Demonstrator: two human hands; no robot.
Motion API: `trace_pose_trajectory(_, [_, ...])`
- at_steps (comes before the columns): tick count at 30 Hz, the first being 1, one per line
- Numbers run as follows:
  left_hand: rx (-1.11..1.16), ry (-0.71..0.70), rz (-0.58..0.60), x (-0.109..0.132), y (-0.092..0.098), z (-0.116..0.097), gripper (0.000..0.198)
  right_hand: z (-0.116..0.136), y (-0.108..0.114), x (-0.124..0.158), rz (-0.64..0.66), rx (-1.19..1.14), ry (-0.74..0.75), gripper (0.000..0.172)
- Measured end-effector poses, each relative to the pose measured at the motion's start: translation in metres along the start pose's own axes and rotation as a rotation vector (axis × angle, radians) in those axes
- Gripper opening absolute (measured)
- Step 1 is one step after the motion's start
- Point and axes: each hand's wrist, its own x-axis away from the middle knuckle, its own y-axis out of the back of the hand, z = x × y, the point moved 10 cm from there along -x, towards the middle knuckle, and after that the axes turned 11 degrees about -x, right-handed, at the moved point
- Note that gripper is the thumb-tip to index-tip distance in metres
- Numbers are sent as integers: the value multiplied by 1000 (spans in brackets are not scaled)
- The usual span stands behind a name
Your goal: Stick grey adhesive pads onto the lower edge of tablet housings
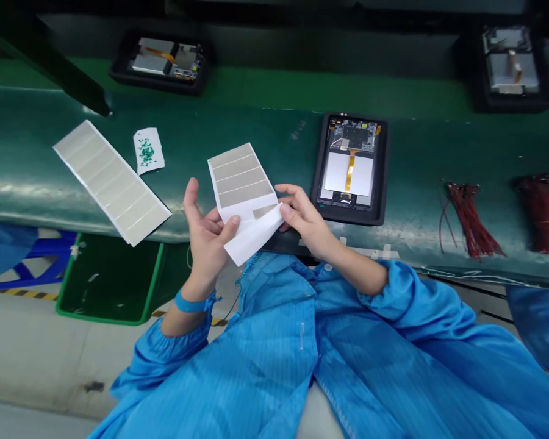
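Between my hands, above the bench edge, is a white backing sheet of grey adhesive strips (240, 177), its lower end bent over. My left hand (207, 241) grips the sheet's lower left part with the thumb on top, the index finger pointing up. My right hand (306, 219) pinches the sheet's right edge near the fold, by a grey strip that shows partly. Right of the hands lies an opened tablet-like device (350, 171) in a black holder, with a circuit board, a silver-white battery and an orange ribbon.
A second strip sheet (112, 183) and a paper with green bits (147, 151) lie left on the green bench. Bundles of red wires (471, 219) lie right. Other opened devices (167, 61) sit at the back. A green bin (107, 280) stands below the bench's left edge.
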Motion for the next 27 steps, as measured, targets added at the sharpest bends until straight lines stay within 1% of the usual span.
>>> trace_pose_trajectory(1, [-16, -20, 14, 2, -2, -6, 131, -5, -4, -3, 38, -131, -76, 72])
trace_pose_trajectory(3, [-70, -73, 32, 3, -2, -18, 129, -7, -10, -6, 82, -327, -186, 65])
trace_pose_trajectory(4, [-103, -106, 29, 3, 0, -23, 128, -6, -11, -7, 89, -369, -214, 60])
trace_pose_trajectory(6, [-163, -152, 22, 2, 4, -29, 127, 0, -11, -7, 99, -335, -194, 53])
trace_pose_trajectory(8, [-190, -156, 35, 0, 5, -28, 121, 11, -10, -6, 86, -205, -81, 51])
trace_pose_trajectory(9, [-194, -145, 48, -1, 5, -25, 114, 17, -10, -5, 73, -136, -10, 49])
trace_pose_trajectory(11, [-190, -98, 71, -3, 5, -16, 92, 26, -11, -2, 37, -31, 101, 39])
trace_pose_trajectory(13, [-164, -42, 64, -4, 6, -6, 74, 31, -10, 1, -1, 35, 161, 32])
trace_pose_trajectory(16, [-101, 26, 46, -6, 6, 3, 66, 43, -7, 3, -50, 145, 264, 22])
trace_pose_trajectory(18, [-86, 52, 37, -8, 6, 4, 56, 57, -7, 5, -67, 272, 393, 11])
trace_pose_trajectory(19, [-94, 56, 27, -8, 6, 3, 49, 63, -7, 7, -74, 342, 461, 11])
trace_pose_trajectory(21, [-151, 34, -10, -9, 7, -3, 40, 69, -10, 9, -84, 463, 555, 17])
trace_pose_trajectory(25, [-321, -72, -88, -5, 8, -24, 34, 69, -15, 11, -95, 582, 610, 26])
trace_pose_trajectory(27, [-381, -117, -121, -3, 7, -33, 32, 72, -18, 13, -100, 616, 628, 25])
